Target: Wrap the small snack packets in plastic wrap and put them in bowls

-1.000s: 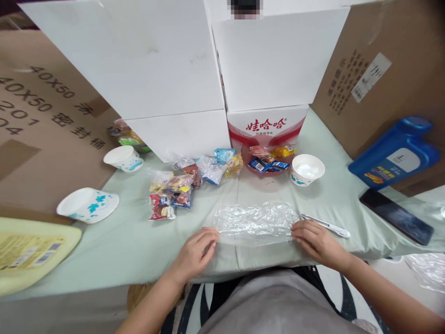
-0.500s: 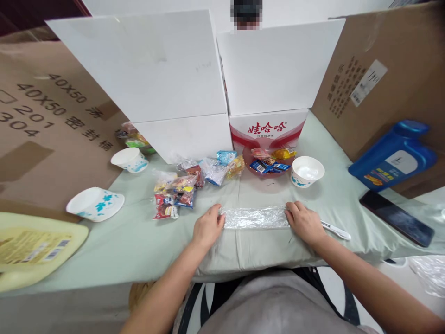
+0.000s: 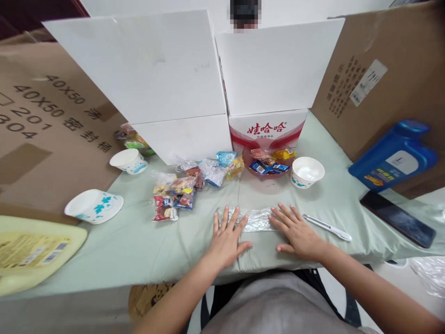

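Now that the clear plastic (image 3: 255, 219) has shrunk from wide sheet to narrow strip near the worktop's (image 3: 132, 246) front edge, my left hand (image 3: 226, 237) and right hand (image 3: 299, 233) press flat on its ends, fingers spread, clasping nothing.

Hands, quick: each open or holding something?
Left hand: open, fingers spread, pressing flat on the folded plastic bag.
Right hand: open, flat on the same bag.

plastic wrap (image 3: 255, 219) between hands, pen (image 3: 327, 227) right, snacks (image 3: 181, 188) behind-left

Crinkled glossy clear plastic film (image 3: 255, 219), matt green cloth (image 3: 132, 241), glossy snack wrappers (image 3: 174, 195)
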Available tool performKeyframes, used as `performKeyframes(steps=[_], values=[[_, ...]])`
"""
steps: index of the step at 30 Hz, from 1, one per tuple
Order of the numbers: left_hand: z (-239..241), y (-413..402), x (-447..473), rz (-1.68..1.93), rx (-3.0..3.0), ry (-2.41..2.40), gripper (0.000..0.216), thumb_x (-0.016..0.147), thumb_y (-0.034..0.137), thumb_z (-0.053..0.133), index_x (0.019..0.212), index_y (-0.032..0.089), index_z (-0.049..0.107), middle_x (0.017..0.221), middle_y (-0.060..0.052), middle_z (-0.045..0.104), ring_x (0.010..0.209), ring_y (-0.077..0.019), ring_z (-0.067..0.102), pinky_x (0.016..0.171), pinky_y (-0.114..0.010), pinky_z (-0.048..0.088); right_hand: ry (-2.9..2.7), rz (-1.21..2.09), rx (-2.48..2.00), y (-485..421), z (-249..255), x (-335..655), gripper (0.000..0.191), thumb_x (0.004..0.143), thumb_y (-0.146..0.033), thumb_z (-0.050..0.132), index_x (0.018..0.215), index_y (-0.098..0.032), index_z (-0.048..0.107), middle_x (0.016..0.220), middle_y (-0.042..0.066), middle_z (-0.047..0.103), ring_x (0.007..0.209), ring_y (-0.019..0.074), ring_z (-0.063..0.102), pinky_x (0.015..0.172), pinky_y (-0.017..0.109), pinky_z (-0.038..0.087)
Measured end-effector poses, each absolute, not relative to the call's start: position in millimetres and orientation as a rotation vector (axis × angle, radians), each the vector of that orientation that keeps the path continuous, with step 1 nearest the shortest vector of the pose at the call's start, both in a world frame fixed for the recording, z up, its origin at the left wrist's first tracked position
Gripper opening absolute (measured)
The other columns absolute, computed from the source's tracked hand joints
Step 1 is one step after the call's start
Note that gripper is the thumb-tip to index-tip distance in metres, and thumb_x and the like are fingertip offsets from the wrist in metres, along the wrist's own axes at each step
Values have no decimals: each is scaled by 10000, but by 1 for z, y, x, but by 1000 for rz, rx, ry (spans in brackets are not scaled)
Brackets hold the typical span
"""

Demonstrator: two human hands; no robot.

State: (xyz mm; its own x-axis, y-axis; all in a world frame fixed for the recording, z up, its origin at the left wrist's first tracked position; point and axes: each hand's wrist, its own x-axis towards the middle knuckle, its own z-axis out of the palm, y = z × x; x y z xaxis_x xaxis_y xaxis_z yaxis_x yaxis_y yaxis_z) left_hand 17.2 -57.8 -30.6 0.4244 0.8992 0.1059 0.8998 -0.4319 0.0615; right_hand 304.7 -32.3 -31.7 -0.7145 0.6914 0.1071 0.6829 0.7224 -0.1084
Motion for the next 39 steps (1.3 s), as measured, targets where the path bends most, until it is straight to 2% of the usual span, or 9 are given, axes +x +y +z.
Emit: performKeyframes(steps=[8,11,14,17,23,28,32,36,39], values=[[-16,-79,58,-381,-2607,-1688,423,925,419,497,1294,237,592,1370,-126,557,1309,-359,436,1102,-587,274,-2765,104,-1106,-82,-29,333,776,817,-597,607,1455,-200,411,1483,144,438,1366,337,358,1060,538,334],[-20,-65,53,-373,-2561,-1751,387,929,383,487,1290,287,592,1409,-94,530,1367,-366,370,1118,-644,204,-2726,85,-1096,-98,-29,335,518,873,-287,578,1382,-234,502,1416,101,528,1262,278,481,1007,467,398],[-16,-46,31,-361,-2423,-1859,353,921,316,489,1245,286,624,1452,-93,483,1397,-382,315,1113,-678,167,-2679,89,-1115,-103,-27,338,500,830,-105,507,1307,-246,566,1349,77,589,1180,247,539,972,434,432],[-9,-41,14,-437,-2207,-1972,352,909,248,482,1224,218,636,1458,-136,451,1402,-410,277,1095,-677,205,-2636,118,-1090,-101,-27,339,471,822,-105,491,1258,-249,594,1293,77,624,1137,244,559,952,431,454],[-14,-82,41,-534,-2674,-1731,342,931,272,462,1222,188,623,1178,-133,629,1099,-298,560,959,-475,462,-2610,202,-935,-99,-17,332,361,835,-85,450,1111,-233,630,1150,87,668,1021,228,593,869,403,482],[-23,-99,59,-499,-3135,-1314,403,930,357,513,1312,231,532,1370,-88,549,1340,-292,410,1112,-522,315,-2657,408,-750,-98,29,318,307,847,-93,422,1070,-206,599,1094,102,664,1090,250,571,945,442,436],[-21,-93,54,-473,-3366,-1076,318,960,309,453,1256,252,556,1424,-41,519,1432,-236,304,1188,-488,194,-2666,730,-782,-77,60,308,322,899,-108,351,1083,-189,602,889,76,665,835,184,615,749,317,487],[-19,-87,51,-535,-3460,-1121,356,932,263,488,1285,221,511,1363,-55,573,1407,-211,357,1202,-454,193,-2490,831,-1066,-31,50,293,272,948,-200,378,1039,-189,634,930,76,690,830,172,647,733,279,487],[-19,-85,52,-590,-3470,-1217,392,869,223,543,1259,197,508,1258,-83,629,1350,-243,427,1174,-474,257,-2386,891,-1227,2,23,275,151,915,-248,521,980,-191,644,905,49,710,811,172,655,725,266,471]])
